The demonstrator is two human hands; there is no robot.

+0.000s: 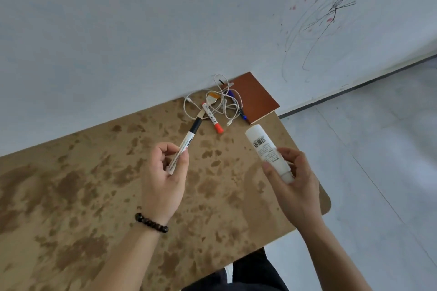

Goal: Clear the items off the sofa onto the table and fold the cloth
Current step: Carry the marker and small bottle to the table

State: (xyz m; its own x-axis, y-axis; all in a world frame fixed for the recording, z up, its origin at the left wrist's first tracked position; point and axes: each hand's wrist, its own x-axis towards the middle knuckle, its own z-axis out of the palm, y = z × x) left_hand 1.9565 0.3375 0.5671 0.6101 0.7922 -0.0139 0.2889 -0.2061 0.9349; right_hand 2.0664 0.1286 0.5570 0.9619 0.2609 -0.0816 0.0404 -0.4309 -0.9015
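Observation:
My left hand (163, 177) grips a white marker with a black cap (186, 143), cap pointing up and away over the table (82, 196). In my right hand (293, 184) is a white tube with a barcode label (264, 149), held tilted above the table's right part. On the far end of the table lie a red-capped marker (212, 118), a tangled white cable (222, 101), a blue pen (241, 111) and a brown notebook (254, 97). No sofa or cloth is in view.
The brown mottled table has a rounded right corner (327, 205) and stands against a white wall (118, 30). A scribbled drawing (331, 14) marks the wall at the upper right. Pale floor (378, 160) lies to the right. My dark trousers (248, 274) show at the bottom.

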